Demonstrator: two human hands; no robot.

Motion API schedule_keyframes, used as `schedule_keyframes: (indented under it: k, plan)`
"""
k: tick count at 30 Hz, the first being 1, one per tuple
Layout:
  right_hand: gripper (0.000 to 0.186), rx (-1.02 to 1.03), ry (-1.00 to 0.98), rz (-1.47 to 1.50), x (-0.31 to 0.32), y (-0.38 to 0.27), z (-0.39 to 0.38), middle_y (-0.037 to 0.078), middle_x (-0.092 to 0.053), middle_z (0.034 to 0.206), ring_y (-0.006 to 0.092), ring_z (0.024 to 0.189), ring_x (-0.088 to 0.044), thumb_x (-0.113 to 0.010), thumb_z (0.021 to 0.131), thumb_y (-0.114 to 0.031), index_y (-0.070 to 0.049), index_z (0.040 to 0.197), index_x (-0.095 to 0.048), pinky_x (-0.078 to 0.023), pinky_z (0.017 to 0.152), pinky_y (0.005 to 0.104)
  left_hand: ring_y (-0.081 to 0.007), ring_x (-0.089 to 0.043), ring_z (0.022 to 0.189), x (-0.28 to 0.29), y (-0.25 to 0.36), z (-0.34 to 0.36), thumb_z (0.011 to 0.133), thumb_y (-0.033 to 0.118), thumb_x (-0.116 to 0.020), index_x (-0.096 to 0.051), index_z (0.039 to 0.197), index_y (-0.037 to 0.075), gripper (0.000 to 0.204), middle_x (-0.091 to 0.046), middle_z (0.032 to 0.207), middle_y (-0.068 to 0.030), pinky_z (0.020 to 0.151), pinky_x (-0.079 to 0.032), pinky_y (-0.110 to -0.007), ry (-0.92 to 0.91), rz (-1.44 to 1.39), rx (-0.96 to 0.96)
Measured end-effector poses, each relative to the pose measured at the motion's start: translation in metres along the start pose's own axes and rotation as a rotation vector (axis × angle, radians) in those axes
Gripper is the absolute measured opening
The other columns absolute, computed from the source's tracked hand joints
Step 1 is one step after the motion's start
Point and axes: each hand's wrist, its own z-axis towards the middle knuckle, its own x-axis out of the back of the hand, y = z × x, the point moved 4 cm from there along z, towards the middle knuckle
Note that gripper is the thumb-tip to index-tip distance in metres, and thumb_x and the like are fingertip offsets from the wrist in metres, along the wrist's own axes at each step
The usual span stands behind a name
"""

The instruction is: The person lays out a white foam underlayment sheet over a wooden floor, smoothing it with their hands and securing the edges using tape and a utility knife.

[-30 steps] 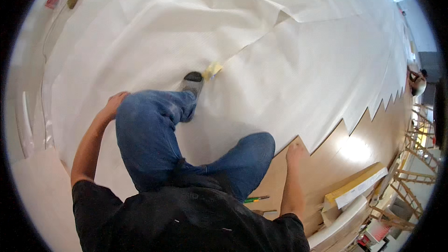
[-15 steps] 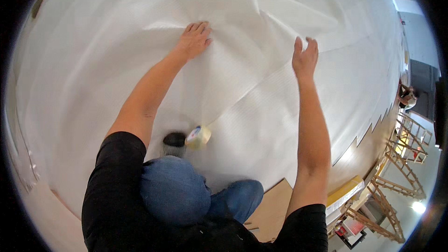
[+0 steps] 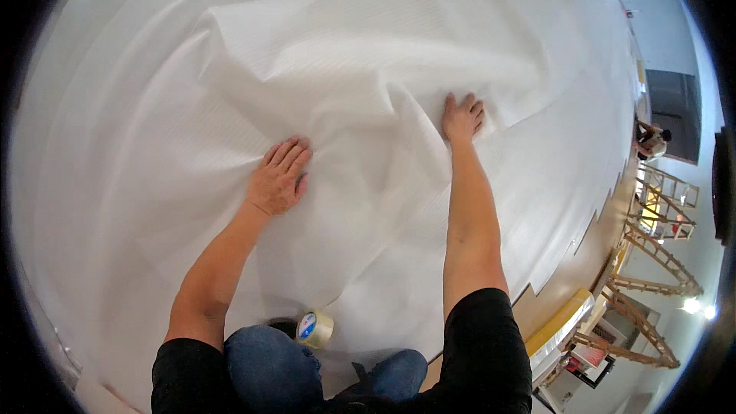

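Observation:
A large white ribbed sheet (image 3: pixel 360 238) covers most of the floor, with deep folds across its middle. My left hand (image 3: pixel 280 179) lies open on it left of centre, fingers extended and pressing down. Right of centre, beside a raised fold, my right hand (image 3: pixel 463 118) also rests open on the sheet, fingertips against the fabric. Below and between my arms, a roll of clear yellowish tape (image 3: pixel 315 329) sits next to my dark-socked foot, partly hidden behind my jeans-covered knee (image 3: pixel 268 364).
Wood-look flooring planks (image 3: pixel 537 310) form a stepped edge along the right. Beside them lie a long yellow carton (image 3: pixel 560 322) and several wooden ladders (image 3: pixel 659 284). A co-worker (image 3: pixel 652 140) crouches at the far right near a grey opening in the wall.
My hands reached forward from beside my knees onto the sheet. In the last half second my left hand moved back toward me, my right shifted left and down, and the folds bunched up more.

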Motion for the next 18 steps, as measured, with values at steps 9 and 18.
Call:
schedule_keyframes:
  k: [9,18]
  plan:
    - [0.084,0.601,-0.061,-0.159,-0.001,-0.087,0.051,0.022,-0.023,0.171,0.0400,0.158,-0.017,-0.048,0.104,-0.059,-0.007,0.165,-0.024,-0.012,0.129,0.0513,-0.0299,-0.044,0.145,-0.005,0.009,0.012,0.095,0.028,-0.062,-0.059,0.139,0.006,0.049,-0.051,0.155,-0.0095,0.122,-0.034,-0.047,-0.022,0.008,-0.027]
    - [0.090,0.148,-0.055,-0.135,0.021,-0.049,0.112,0.021,-0.019,0.172,0.0399,0.158,-0.020,-0.047,0.100,-0.066,-0.007,0.164,-0.024,-0.017,0.128,0.0554,-0.0326,-0.047,0.143,-0.002,0.008,0.013,0.095,0.027,-0.060,-0.061,0.135,0.005,0.046,-0.055,0.151,-0.0118,0.120,-0.036,-0.048,0.024,0.003,-0.032]
